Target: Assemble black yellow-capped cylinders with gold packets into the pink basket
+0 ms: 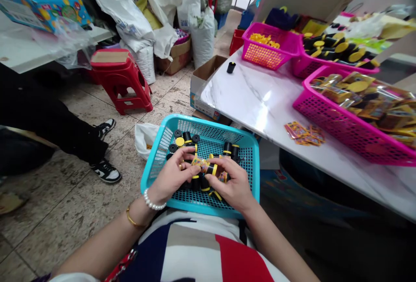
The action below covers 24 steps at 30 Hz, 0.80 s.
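My left hand (170, 177) pinches a small yellow printed packet (199, 163) between thumb and fingers. Beside it, my right hand (236, 184) grips a short black cylinder with a yellow rim (212, 169). The packet and the cylinder meet or overlap; I cannot tell whether one is inside the other. Both hands are above a turquoise basket (256, 173) at my lap. In it lie several black and yellow cylinders (227, 148), black round discs (195, 138) and a yellow round cap (180, 142).
On the white table (247, 95) at right are printed packets (303, 134), one black cylinder (231, 67) and pink baskets (338, 132) of yellow pieces, cylinders and wrapped items. A cardboard box (203, 82), a red stool (120, 78) and white sacks (203, 35) stand beyond. A person's leg (74, 130) is at left.
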Available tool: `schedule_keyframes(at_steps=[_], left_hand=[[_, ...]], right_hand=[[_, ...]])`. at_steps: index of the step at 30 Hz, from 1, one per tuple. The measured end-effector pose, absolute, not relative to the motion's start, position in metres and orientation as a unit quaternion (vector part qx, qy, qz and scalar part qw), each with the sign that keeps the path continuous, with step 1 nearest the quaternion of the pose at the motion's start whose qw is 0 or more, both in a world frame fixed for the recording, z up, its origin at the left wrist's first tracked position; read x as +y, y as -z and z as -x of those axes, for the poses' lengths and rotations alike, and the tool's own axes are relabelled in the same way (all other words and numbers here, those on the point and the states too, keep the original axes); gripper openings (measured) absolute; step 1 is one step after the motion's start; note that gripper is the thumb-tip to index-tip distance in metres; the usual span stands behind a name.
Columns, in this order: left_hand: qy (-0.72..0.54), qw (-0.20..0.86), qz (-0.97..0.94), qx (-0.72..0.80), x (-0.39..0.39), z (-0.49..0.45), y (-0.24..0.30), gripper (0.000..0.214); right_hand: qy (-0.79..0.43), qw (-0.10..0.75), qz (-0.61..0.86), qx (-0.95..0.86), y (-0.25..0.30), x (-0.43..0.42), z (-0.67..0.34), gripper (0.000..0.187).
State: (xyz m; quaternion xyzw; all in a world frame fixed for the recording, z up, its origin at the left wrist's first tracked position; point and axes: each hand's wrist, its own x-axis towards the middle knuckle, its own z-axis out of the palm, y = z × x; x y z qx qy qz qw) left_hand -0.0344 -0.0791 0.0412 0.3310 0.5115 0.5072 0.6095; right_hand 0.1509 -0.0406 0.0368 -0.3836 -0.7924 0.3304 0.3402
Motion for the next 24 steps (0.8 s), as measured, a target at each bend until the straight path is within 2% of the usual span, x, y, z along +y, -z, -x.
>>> schedule_keyframes(at_steps=[4, 8, 15, 17, 21, 24], left_hand=[[-0.43, 0.65, -0.38, 0.498, -0.075, 0.034, -0.043, 0.035], [-0.422, 0.663, -0.373, 0.493, -0.071, 0.023, -0.04, 0.036], [-0.405, 0.664, -0.401, 0.484, -0.068, 0.023, -0.045, 0.042], [-0.399, 0.645, -0.419, 0.498, -0.069, 0.025, -0.045, 0.036], [-0.409, 0.549, -0.494, 0.536, -0.069, 0.024, -0.043, 0.026], [-0.41, 0.576, -0.478, 0.521, -0.068, 0.026, -0.044, 0.034]], right_hand=[[-0.371, 0.334, 0.344, -0.795, -0.036, -0.042, -0.153, 0.044], [-0.35, 0.338, 0.363, -0.795, -0.036, -0.043, -0.156, 0.049], [-0.31, 0.368, 0.386, -0.787, -0.033, -0.043, -0.162, 0.023], [-0.35, 0.373, 0.388, -0.767, -0.028, -0.043, -0.159, 0.022], [-0.551, 0.377, 0.421, -0.615, -0.018, -0.044, -0.146, 0.024], [-0.578, 0.381, 0.426, -0.582, -0.017, -0.042, -0.143, 0.027]])
